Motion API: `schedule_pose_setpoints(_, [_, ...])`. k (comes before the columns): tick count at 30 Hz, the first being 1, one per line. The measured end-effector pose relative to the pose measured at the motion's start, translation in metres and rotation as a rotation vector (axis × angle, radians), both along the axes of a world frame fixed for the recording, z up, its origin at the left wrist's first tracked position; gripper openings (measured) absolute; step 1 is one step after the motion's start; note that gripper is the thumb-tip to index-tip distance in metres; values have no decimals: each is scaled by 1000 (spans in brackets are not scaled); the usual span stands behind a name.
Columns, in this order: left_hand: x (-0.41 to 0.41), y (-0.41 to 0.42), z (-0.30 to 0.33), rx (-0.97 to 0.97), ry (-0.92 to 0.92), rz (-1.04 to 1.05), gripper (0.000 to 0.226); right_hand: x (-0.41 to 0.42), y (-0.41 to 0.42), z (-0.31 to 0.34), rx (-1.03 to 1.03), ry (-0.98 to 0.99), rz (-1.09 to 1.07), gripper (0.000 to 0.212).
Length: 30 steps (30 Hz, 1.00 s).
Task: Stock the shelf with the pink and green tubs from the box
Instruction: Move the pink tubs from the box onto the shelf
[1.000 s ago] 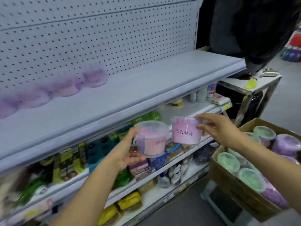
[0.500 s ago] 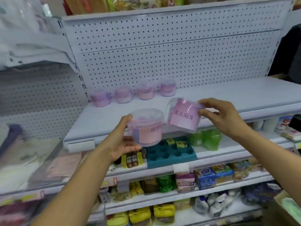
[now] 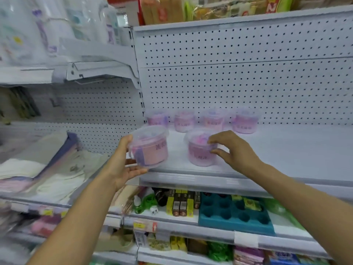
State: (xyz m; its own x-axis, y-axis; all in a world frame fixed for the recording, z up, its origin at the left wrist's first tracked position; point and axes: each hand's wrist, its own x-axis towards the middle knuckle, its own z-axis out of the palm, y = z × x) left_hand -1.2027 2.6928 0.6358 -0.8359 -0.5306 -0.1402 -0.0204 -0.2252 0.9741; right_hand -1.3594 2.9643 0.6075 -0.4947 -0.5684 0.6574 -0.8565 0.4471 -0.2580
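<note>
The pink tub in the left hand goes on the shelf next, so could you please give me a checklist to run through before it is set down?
1. Left hand grips its pink tub: ok.
2. Tub level: not ok, tilted.
3. Bare shelf beside the front tub: ok.
4. Front tub standing on the shelf: ok.
5. Right hand off the front tub: not ok, fingers touch it.
6. Back row of four tubs upright: ok.

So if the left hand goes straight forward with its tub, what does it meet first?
Probably the leftmost pink tub in the back row; the left hand with its held tub points toward it, though depth is unclear.
</note>
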Motion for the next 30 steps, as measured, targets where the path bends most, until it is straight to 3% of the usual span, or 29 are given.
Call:
schedule_pose_setpoints(5, [-4, -35, -2, 22, -2, 142, 52, -27, -68, 2, 11, -50, 77, 30])
schedule_pose_setpoints(9, [-13, -66, 3, 29, 7, 203, 38, -46, -126, 5, 57, -132, 120, 29])
schedule_pose_setpoints(18, [-33, -130, 18, 2, -33, 167, 46, -59, -217, 20, 153, -238, 99, 29])
schedule_pose_setpoints(20, [-35, -140, 22, -32, -38, 128, 46, -56, -217, 26, 226, -191, 85, 44])
schedule_pose_setpoints(23, [-36, -154, 29, -68, -42, 34, 49, -38, -209, 39, 203, -163, 182, 97])
schedule_pose_setpoints(25, [-40, -156, 36, -101, -58, -75, 52, -23, -207, 52, 145, -108, 258, 119])
schedule_pose_setpoints(28, [-54, -146, 47, -167, -74, -276, 59, -5, -202, 73, 130, 92, 310, 122])
schedule_pose_setpoints(30, [-65, -133, 53, -195, -74, -364, 63, 0, -192, 83, 156, 242, 337, 103])
